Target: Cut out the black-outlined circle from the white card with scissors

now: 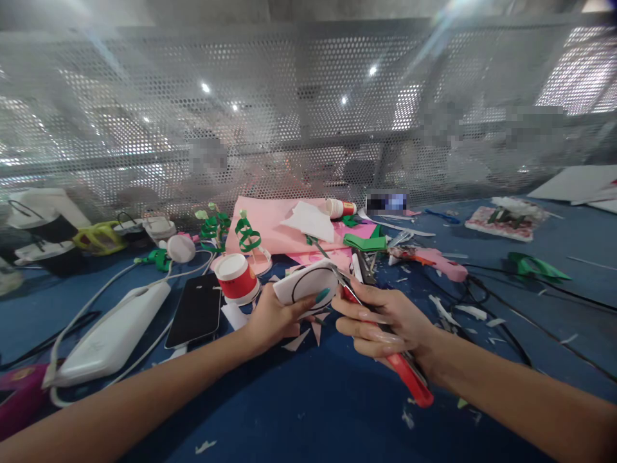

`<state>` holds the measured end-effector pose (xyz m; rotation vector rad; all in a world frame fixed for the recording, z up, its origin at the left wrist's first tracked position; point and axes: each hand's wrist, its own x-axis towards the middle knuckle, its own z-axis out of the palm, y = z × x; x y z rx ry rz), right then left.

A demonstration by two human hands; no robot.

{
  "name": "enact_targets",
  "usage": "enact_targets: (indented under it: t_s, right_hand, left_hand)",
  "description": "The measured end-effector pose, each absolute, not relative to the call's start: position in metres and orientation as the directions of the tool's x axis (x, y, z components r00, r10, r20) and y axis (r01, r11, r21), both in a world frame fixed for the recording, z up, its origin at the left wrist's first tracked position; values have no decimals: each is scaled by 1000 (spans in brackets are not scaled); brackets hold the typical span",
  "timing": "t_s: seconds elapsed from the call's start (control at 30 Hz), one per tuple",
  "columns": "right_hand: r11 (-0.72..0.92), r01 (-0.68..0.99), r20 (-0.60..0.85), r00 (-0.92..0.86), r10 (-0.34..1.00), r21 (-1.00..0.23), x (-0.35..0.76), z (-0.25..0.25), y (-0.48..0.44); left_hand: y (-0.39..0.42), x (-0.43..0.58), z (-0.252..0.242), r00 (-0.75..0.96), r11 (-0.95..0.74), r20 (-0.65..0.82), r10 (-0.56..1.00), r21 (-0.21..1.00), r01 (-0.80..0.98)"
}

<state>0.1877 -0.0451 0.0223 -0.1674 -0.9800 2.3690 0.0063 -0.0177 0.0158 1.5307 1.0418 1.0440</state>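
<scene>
My left hand (277, 315) is closed on a folded white paper piece (303, 283), its thumb with a teal nail pressing on the front. A black curved outline is drawn on the paper. My right hand (385, 321) is wrapped round red-handled scissors (409, 379). Their metal blades meet the paper's upper right edge, and the fingers hide part of the handles. Just left of the paper stands a red and white paper cup (237, 278), upside down. Small pink and white paper scraps (301, 337) lie beneath my hands.
On the left are a black phone (194, 310), a white power bank (116, 331) and cables. Behind lie pink paper sheets (260, 222), green curled-paper stems (247, 235) and stacked cups (340, 208). A pink glue gun (443, 262) with its cord is at right. A perforated metal screen (299, 116) borders the table.
</scene>
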Motion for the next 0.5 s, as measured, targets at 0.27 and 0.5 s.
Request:
enact_targets:
  t_s: [0.27, 0.5]
  right_hand:
    - [-547, -466, 125, -828, 546, -695, 189, 20, -39]
    - [-530, -530, 135, -780, 611, -662, 184, 17, -41]
  left_hand:
    - [-14, 6, 14, 296, -156, 146, 944, 988, 11]
    - [-8, 5, 13, 265, -125, 136, 955, 990, -57]
